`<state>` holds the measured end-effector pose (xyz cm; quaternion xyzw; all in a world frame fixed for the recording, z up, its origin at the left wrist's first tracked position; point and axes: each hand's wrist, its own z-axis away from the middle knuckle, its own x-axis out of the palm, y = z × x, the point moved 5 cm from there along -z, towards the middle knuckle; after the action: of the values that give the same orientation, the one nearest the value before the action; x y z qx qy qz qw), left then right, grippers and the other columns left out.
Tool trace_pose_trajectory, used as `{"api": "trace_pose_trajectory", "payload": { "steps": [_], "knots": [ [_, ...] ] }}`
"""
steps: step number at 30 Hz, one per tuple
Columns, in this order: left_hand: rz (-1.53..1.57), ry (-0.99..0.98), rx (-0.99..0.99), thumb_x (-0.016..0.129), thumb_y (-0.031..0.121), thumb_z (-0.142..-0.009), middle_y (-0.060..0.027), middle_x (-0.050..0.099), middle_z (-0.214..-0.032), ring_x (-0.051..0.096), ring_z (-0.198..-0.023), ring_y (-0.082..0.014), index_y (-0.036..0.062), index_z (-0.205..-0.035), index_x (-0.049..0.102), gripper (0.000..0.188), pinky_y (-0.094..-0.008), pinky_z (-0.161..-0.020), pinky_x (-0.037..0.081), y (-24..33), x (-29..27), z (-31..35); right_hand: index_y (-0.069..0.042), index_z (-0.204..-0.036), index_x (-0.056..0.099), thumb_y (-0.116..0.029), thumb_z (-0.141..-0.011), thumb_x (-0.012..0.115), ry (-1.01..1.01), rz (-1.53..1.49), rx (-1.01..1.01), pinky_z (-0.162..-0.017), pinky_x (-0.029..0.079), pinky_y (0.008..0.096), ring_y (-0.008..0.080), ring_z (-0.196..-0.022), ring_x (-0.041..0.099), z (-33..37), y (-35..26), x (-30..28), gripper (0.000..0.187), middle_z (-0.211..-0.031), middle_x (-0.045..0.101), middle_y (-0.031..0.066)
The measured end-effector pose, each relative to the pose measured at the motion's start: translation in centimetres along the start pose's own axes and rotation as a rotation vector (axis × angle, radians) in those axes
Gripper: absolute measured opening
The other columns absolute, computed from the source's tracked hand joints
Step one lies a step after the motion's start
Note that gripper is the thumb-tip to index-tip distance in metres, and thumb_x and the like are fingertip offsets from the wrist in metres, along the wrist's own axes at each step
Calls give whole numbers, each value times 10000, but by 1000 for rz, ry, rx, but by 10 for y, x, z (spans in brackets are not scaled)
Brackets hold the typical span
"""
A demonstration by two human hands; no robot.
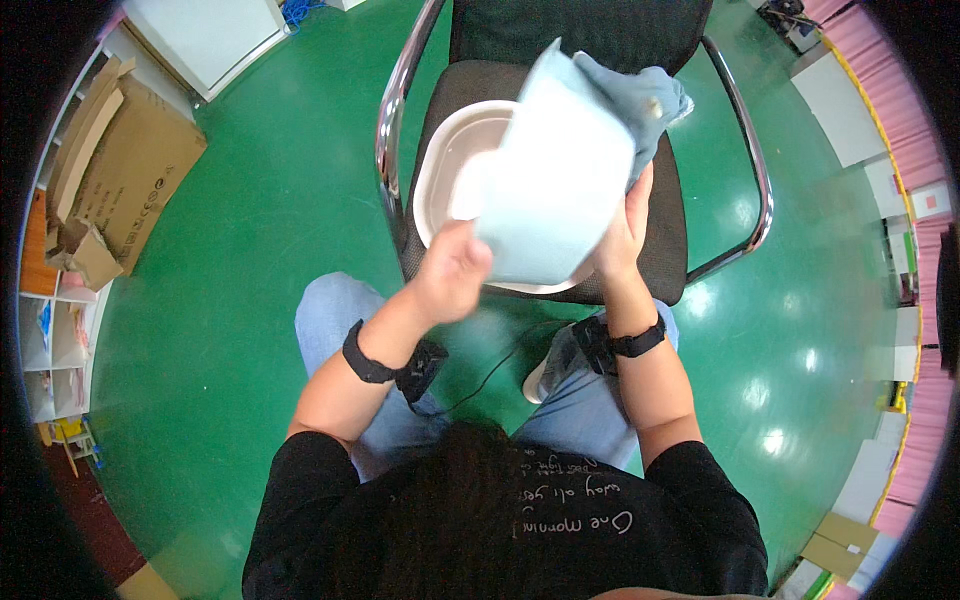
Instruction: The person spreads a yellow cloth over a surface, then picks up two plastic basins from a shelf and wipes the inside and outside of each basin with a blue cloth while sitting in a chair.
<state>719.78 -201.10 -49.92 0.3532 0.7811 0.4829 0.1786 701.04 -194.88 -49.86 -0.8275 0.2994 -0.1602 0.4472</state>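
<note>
Closest to the camera, dark hair (470, 500) over a black shirt (650, 490), lettered in white script turned upside down. Left hand (455, 268): pinching the near-left corner of a pale blue boxy object (560, 180) between thumb and bent fingers. Right hand (625, 225): set against the opposite edge, fingers mostly hidden; cannot tell whether spread or clasping. Held tilted between both hands, smooth-sided, washed out by glare and slightly blurred. Past its upper-right edge, a bunched grey-blue cloth (650, 110) with a small pale patch. Around the wrists, black bands (365, 352). Beneath, partly covered, a rounded whitish basin (430, 190), resting on a dark chair (660, 265) with chromed armrests (762, 200). Farther left, by the green floor (250, 230), a brown cardboard box (160, 170), printed with symbols and lines too small to read. Far right, a pink curtain (930, 120).
</note>
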Motion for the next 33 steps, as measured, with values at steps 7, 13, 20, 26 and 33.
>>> {"api": "trace_pose_trajectory", "payload": {
  "steps": [7, 13, 20, 26, 33],
  "knots": [
    [-434, -386, 560, 567, 506, -757, -88, 598, -710, 584, -585, -243, 45, -961, 617, 506, -340, -521, 455, 27, 46, 6, -22, -1390, 206, -190, -933, 382, 21, -799, 584, -1030, 291, 363, 247, -1239, 358, 18, 23, -2, 518, -1351, 362, 134],
    [-697, -524, 604, 583, 489, -705, -69, 636, -861, 620, -675, -208, 79, -977, 620, 494, -319, -556, 475, 22, 48, 6, -32, -1389, 212, -243, -935, 376, -40, -954, 658, -1026, 302, 369, 253, -1233, 367, 23, 22, 2, 527, -1348, 367, 133],
    [-869, -549, 540, 603, 217, -654, -41, 633, -865, 624, -758, -202, 95, -974, 626, 343, -323, -607, 475, 15, 34, -8, -43, -1388, 219, -305, -938, 370, -32, -1049, 757, -1020, 314, 375, 261, -1225, 378, 27, 25, 11, 542, -1346, 374, 131],
    [-969, -378, 537, 612, 207, -650, -65, 633, -881, 621, -848, -229, 82, -934, 625, 311, -353, -716, 472, 16, 6, -26, -53, -1387, 225, -357, -940, 365, 2, -1103, 820, -1016, 325, 381, 268, -1219, 387, 22, 30, 22, 559, -1344, 380, 129],
    [-1066, -188, 341, 507, 22, -566, -33, 609, -1001, 504, -1087, -262, 114, -938, 633, 403, -407, -900, 357, 11, -16, -37, -67, -1385, 237, -525, -919, 295, 18, -776, 682, -996, 351, 395, 292, -1202, 404, 11, 37, 15, 656, -1342, 393, 128]
  ]
}}
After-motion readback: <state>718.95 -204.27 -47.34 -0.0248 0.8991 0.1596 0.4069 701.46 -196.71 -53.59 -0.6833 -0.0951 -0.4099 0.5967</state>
